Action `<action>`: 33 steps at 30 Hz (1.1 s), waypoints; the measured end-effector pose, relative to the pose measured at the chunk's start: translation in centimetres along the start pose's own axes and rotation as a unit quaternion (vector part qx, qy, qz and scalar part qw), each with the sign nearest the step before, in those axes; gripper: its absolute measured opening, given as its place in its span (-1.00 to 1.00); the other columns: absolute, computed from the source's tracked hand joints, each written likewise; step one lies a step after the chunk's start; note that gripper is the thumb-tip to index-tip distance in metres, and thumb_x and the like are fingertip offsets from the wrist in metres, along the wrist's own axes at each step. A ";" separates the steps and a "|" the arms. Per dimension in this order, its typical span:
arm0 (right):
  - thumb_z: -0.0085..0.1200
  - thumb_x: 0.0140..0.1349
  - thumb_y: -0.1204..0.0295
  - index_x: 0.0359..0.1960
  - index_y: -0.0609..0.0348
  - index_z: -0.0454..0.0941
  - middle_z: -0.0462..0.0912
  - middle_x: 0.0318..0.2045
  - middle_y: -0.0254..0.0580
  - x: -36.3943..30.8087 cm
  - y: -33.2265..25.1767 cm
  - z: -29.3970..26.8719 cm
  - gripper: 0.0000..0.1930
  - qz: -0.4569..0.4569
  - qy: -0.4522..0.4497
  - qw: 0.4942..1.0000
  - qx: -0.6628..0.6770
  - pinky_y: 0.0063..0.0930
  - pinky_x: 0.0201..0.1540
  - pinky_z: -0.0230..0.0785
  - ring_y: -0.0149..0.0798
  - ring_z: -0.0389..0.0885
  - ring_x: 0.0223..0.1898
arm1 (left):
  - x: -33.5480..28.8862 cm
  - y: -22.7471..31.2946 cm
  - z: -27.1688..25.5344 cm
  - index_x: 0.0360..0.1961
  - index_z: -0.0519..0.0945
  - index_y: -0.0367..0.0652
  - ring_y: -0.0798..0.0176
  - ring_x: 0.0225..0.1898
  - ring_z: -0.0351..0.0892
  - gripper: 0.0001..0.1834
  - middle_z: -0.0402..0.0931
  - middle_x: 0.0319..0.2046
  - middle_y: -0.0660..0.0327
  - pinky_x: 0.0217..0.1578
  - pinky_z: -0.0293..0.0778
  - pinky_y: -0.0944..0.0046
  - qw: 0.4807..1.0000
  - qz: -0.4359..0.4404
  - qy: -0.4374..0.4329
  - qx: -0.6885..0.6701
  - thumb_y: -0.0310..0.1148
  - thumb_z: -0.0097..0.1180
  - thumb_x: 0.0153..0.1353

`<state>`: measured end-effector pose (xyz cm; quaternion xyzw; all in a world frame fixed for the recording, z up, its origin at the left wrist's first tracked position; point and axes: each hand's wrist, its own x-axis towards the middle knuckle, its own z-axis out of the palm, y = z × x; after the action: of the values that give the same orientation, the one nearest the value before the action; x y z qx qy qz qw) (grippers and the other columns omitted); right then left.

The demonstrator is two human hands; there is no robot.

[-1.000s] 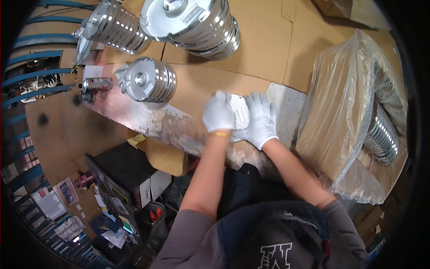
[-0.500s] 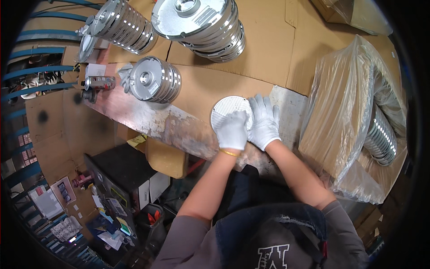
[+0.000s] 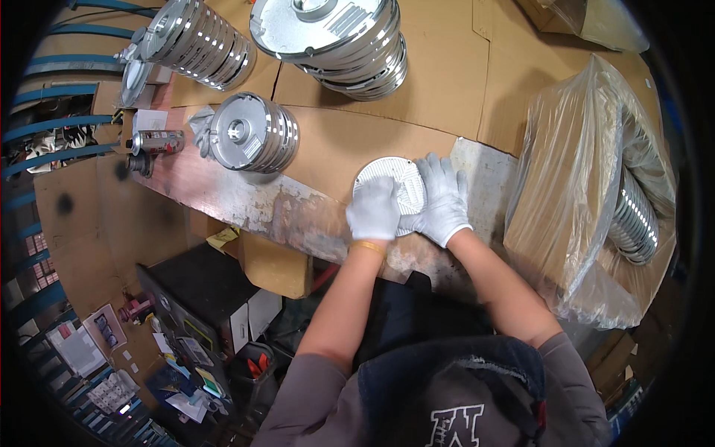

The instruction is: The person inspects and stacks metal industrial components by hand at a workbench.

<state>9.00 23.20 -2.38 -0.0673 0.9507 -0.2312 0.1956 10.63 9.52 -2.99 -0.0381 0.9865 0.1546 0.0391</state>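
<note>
Head: two hands, one ribbed disc

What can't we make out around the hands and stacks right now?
All in the head view:
- Left hand: palm and anything under it, hidden by the back of its glove.
- Ribbed disc: lower left covered by the left hand, right rim partly by the right hand; underside faces down.
- Large metal stack: top cut off by the upper edge.
- Metal parts in the carton: full count, hidden by plastic sheeting.
</note>
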 end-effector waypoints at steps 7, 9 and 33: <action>0.42 -0.51 0.00 0.20 0.12 0.21 0.23 0.17 -0.08 0.0 -0.5 -0.8 0.09 -0.017 0.067 0.998 -0.002 0.06 0.29 -0.17 -0.04 0.07 0.27 | 7.4 -3.5 -2.4 -0.33 0.50 -0.17 -0.14 -0.29 0.52 -0.75 0.54 -0.40 -0.03 -0.26 0.41 -0.02 0.980 -0.125 0.022 -0.152 -0.19 0.06 0.12; 0.45 -0.54 0.06 0.13 0.15 0.24 0.27 0.10 -0.04 0.0 -1.7 -2.4 0.05 0.021 -0.015 0.997 0.073 0.03 0.28 -0.13 -0.01 0.12 0.22 | 6.3 -5.3 -3.3 -0.23 0.51 -0.22 -0.18 -0.25 0.51 -0.69 0.54 -0.34 -0.08 -0.20 0.39 -0.02 0.967 -0.167 0.013 -0.193 -0.20 0.08 0.11; 0.13 -0.17 0.57 -0.21 0.15 0.58 0.63 -0.34 -0.06 -3.3 -5.1 -6.4 -0.63 -0.244 0.120 0.962 -0.040 -0.38 -0.24 0.45 0.02 0.55 -0.35 | 2.2 -13.9 -11.2 0.06 0.42 -0.22 -0.09 0.06 0.32 -0.45 0.40 0.00 -0.02 0.10 0.25 0.00 0.974 0.009 0.218 -0.056 -0.34 0.21 -0.02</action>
<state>9.65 22.05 6.33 -0.2764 0.9304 -0.2402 0.0150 8.89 -7.23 3.24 -0.0639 0.9614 0.1977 -0.1804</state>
